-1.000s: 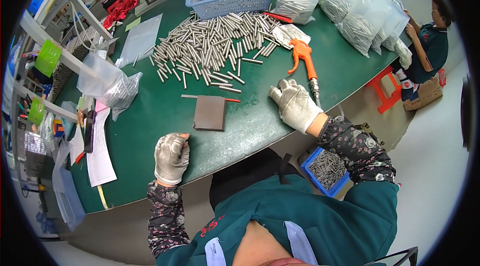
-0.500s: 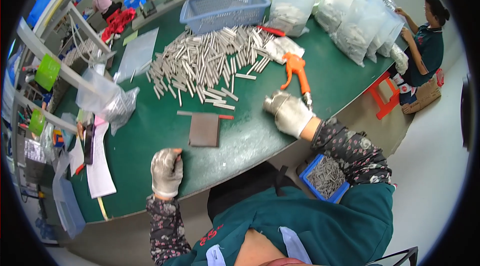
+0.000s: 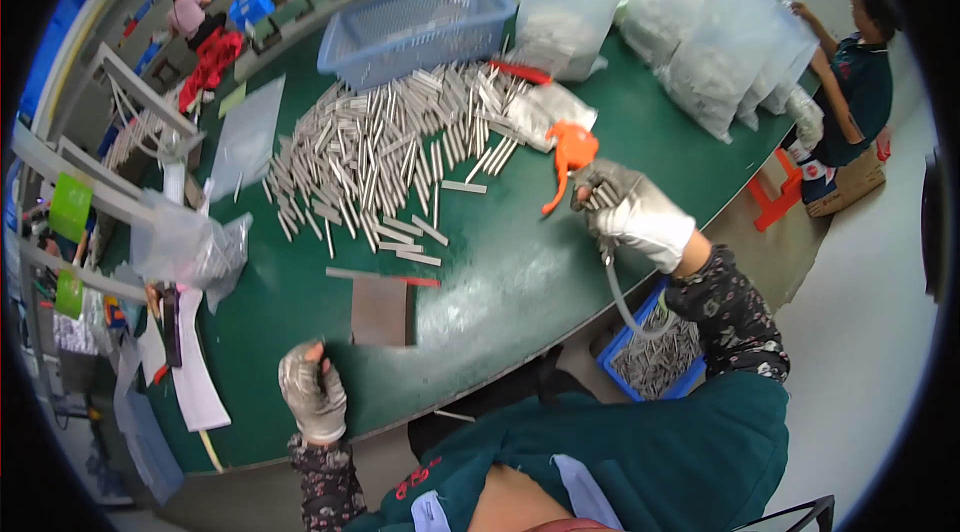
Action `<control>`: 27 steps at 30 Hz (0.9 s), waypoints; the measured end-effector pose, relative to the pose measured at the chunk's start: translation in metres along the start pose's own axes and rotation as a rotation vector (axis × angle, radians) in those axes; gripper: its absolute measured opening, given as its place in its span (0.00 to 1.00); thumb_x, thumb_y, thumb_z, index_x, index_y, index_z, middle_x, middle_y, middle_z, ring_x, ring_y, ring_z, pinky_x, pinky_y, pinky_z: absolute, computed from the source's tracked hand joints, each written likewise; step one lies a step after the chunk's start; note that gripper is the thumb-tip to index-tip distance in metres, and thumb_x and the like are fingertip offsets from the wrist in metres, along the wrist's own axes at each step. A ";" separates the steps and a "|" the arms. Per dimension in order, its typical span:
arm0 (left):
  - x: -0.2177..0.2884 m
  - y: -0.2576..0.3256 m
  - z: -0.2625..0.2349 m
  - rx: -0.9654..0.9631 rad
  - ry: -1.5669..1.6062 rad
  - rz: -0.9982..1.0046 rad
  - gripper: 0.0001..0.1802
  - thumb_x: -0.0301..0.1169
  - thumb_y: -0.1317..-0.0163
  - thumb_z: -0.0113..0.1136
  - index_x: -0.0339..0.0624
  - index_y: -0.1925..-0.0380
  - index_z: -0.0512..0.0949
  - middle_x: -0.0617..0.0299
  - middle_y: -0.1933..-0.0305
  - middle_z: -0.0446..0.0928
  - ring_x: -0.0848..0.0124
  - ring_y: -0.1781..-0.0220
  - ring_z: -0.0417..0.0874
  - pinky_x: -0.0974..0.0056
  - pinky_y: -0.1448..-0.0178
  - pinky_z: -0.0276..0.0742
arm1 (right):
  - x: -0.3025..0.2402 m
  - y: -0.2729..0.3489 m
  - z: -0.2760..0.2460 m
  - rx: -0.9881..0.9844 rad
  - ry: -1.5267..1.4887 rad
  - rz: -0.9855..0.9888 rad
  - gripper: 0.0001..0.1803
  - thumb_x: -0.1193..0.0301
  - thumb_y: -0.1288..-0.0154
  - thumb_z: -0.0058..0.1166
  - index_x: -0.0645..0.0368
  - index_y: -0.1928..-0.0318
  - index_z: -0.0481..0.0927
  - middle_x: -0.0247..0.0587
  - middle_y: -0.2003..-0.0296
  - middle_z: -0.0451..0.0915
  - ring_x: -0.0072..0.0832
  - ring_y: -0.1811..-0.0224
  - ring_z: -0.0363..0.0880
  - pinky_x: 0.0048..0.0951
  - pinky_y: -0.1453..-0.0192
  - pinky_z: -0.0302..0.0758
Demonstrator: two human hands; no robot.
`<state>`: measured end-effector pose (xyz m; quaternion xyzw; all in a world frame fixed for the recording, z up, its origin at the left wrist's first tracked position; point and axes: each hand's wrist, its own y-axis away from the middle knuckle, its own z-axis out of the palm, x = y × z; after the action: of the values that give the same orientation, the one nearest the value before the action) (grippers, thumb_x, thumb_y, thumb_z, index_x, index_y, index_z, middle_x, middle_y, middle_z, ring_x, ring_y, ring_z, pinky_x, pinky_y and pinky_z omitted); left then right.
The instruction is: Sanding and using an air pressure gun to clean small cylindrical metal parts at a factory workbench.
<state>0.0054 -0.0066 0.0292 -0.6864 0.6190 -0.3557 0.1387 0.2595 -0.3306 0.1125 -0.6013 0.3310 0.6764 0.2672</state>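
My right hand (image 3: 640,214), in a worn whitish glove, is closed round the handle of an orange air blow gun (image 3: 572,148). A grey hose (image 3: 622,300) runs down from the gun. By the near table edge, my left hand (image 3: 314,394) rests with gloved fingers curled in; whatever they may hold is hidden. Beyond it lies a brown square block (image 3: 380,312), with a thin grey strip (image 3: 352,274) and a red-ended piece (image 3: 422,282) along its far side. A large heap of short grey metal bars (image 3: 375,147) spreads over the green table, several lying loose at its near side.
A blue basket (image 3: 420,27) stands behind the heap. Filled clear bags (image 3: 565,22) are at the back right. Below the table edge is a blue bin (image 3: 650,357) of small grey parts. Papers (image 3: 200,372) and a plastic bag (image 3: 190,242) lie left. A co-worker (image 3: 850,82) sits far right.
My right hand has gripped the blow gun, which was lying on the table, and lifted it; its hose now hangs in view. My left hand stays near the table edge. The view has shifted slightly.
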 end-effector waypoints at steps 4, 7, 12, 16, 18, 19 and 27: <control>0.084 -0.035 0.009 -0.316 0.202 0.354 0.21 0.31 0.47 0.55 0.43 0.52 0.67 0.52 0.58 0.74 0.55 0.55 0.75 0.52 0.49 0.69 | 0.009 0.017 0.015 -0.037 -0.002 0.057 0.13 0.82 0.56 0.45 0.58 0.66 0.70 0.30 0.66 0.69 0.13 0.71 0.67 0.14 0.71 0.65; 0.098 -0.035 0.027 -0.452 0.274 0.498 0.22 0.33 0.48 0.56 0.43 0.52 0.68 0.54 0.57 0.74 0.58 0.54 0.76 0.54 0.48 0.71 | 0.008 0.018 0.018 -0.039 0.096 0.223 0.15 0.81 0.54 0.45 0.58 0.61 0.72 0.28 0.67 0.70 0.13 0.69 0.67 0.14 0.69 0.66; 0.097 0.059 0.028 -0.900 0.409 -0.091 0.17 0.34 0.45 0.54 0.33 0.61 0.74 0.51 0.62 0.76 0.52 0.60 0.77 0.56 0.55 0.74 | 0.015 0.039 0.028 -0.028 0.222 0.148 0.15 0.83 0.56 0.45 0.59 0.64 0.73 0.29 0.68 0.72 0.16 0.66 0.68 0.15 0.64 0.66; 0.076 0.129 0.066 -1.066 0.181 -0.408 0.29 0.45 0.44 0.48 0.36 0.47 0.65 0.42 0.46 0.65 0.44 0.45 0.64 0.52 0.41 0.60 | 0.016 0.057 0.037 0.010 0.194 0.040 0.12 0.85 0.55 0.44 0.59 0.68 0.73 0.27 0.70 0.72 0.15 0.70 0.68 0.15 0.66 0.66; 0.081 0.129 0.070 -0.787 0.102 -0.153 0.25 0.40 0.46 0.52 0.38 0.50 0.68 0.43 0.48 0.66 0.46 0.46 0.66 0.52 0.42 0.63 | 0.017 0.061 0.031 0.058 0.242 0.127 0.11 0.85 0.53 0.45 0.58 0.67 0.73 0.27 0.70 0.72 0.13 0.73 0.66 0.14 0.70 0.64; 0.083 0.125 0.064 -0.774 0.170 -0.241 0.21 0.38 0.47 0.54 0.41 0.55 0.71 0.47 0.51 0.69 0.50 0.49 0.69 0.53 0.45 0.65 | 0.019 0.062 0.029 0.051 0.179 0.120 0.11 0.82 0.51 0.46 0.58 0.65 0.73 0.27 0.70 0.72 0.11 0.75 0.65 0.13 0.73 0.64; 0.094 0.103 0.039 -1.019 0.019 -0.178 0.11 0.27 0.54 0.58 0.47 0.67 0.75 0.58 0.66 0.73 0.58 0.59 0.73 0.57 0.57 0.71 | 0.011 0.079 0.053 -0.174 -0.230 0.411 0.16 0.77 0.54 0.50 0.60 0.61 0.68 0.33 0.70 0.71 0.15 0.76 0.70 0.14 0.78 0.65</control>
<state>-0.0480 -0.1254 -0.0343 -0.7135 0.6541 -0.0259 -0.2498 0.1645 -0.3404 0.1144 -0.4613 0.3542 0.8064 0.1073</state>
